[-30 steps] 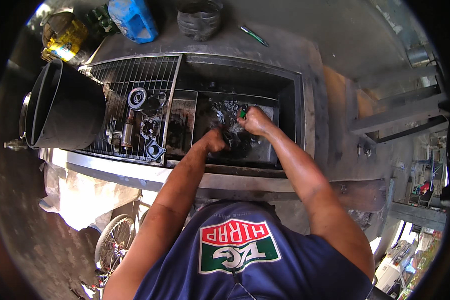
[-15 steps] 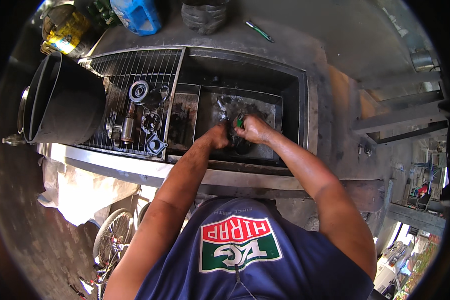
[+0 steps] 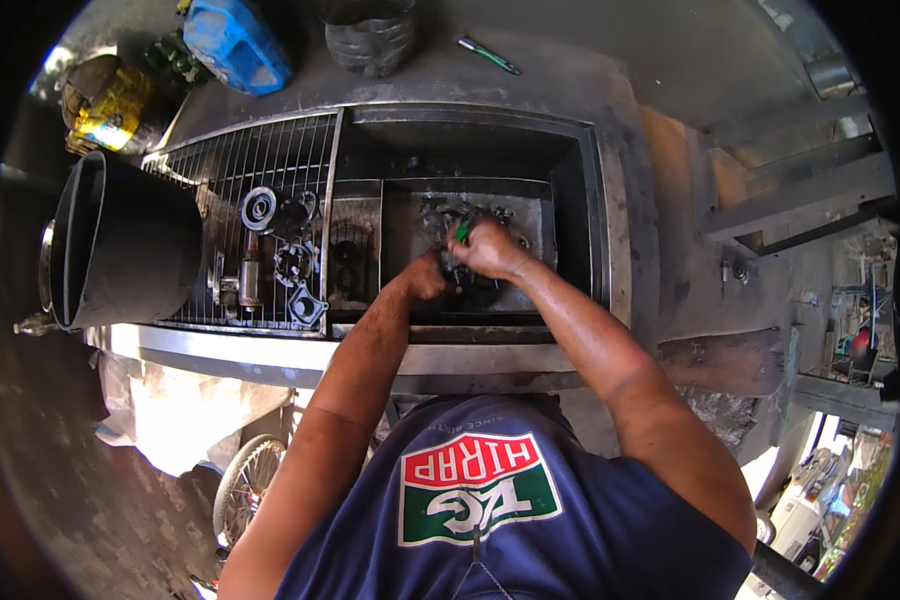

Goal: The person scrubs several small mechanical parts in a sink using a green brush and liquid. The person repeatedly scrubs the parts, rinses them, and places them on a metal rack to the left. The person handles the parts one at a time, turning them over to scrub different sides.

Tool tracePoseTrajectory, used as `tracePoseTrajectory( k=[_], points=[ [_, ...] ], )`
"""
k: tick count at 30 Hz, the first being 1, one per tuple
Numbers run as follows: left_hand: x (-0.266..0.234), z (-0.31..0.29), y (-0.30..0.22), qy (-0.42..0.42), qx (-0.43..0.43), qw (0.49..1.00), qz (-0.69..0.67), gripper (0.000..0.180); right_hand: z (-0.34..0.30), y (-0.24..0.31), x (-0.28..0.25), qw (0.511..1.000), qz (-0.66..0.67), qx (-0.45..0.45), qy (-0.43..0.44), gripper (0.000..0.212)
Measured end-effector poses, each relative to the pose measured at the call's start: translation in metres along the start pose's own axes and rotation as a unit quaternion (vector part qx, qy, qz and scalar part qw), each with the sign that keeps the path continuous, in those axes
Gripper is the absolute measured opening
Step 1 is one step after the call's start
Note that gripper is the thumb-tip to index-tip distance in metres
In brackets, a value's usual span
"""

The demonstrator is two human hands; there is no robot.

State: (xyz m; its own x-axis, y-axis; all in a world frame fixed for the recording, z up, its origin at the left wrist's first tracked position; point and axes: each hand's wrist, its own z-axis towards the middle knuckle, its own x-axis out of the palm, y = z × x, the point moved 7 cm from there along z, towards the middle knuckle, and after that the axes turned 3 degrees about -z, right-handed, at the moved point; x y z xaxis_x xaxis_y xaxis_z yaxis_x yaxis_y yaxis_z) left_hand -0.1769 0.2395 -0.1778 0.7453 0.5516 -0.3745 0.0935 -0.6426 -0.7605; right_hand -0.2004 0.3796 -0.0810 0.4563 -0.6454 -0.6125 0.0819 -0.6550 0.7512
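Observation:
Both my hands are down in a metal wash tray (image 3: pixel 530 215) set in a steel basin. My left hand (image 3: pixel 427 275) grips a dark, greasy engine part (image 3: pixel 470 285) from the left. My right hand (image 3: pixel 485 250) is closed on a small green-handled tool (image 3: pixel 464 229) and presses it onto the top of that part. Most of the part is hidden under my fingers.
A wire rack (image 3: pixel 270 160) on the left carries several cleaned metal parts, among them a round pulley (image 3: pixel 258 208). A big black bucket (image 3: pixel 120 245) stands further left. A blue canister (image 3: pixel 235 40), a cut plastic pot (image 3: pixel 370 35) and a green pen-like tool (image 3: pixel 488 56) lie behind the basin.
My right hand has dropped from above the part onto it and now works close against my left hand. The head view has shifted slightly.

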Motion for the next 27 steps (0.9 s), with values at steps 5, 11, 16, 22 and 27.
tracePoseTrajectory(
  k=[5,11,16,22,27],
  points=[
    [0.001,0.006,-0.003,-0.026,0.078,0.995,0.050,0.111,-0.012,0.018,-0.035,0.968,-0.117,-0.043,-0.216,0.037],
    [0.010,0.011,0.005,0.053,0.015,0.997,-0.047,0.114,0.003,-0.013,-0.007,0.989,-0.027,-0.012,-0.145,0.031],
    [0.009,0.017,0.012,-0.043,0.107,0.993,-0.010,0.113,0.006,-0.104,-0.021,0.972,-0.076,0.157,-0.160,0.035],
    [0.007,0.019,0.010,-0.049,0.072,0.996,0.008,0.124,-0.003,-0.062,-0.016,0.955,-0.173,0.110,-0.216,0.030],
    [-0.001,-0.008,-0.015,-0.039,0.050,0.997,0.037,0.112,-0.002,-0.008,0.001,0.993,-0.087,0.026,-0.071,0.021]
  ],
)
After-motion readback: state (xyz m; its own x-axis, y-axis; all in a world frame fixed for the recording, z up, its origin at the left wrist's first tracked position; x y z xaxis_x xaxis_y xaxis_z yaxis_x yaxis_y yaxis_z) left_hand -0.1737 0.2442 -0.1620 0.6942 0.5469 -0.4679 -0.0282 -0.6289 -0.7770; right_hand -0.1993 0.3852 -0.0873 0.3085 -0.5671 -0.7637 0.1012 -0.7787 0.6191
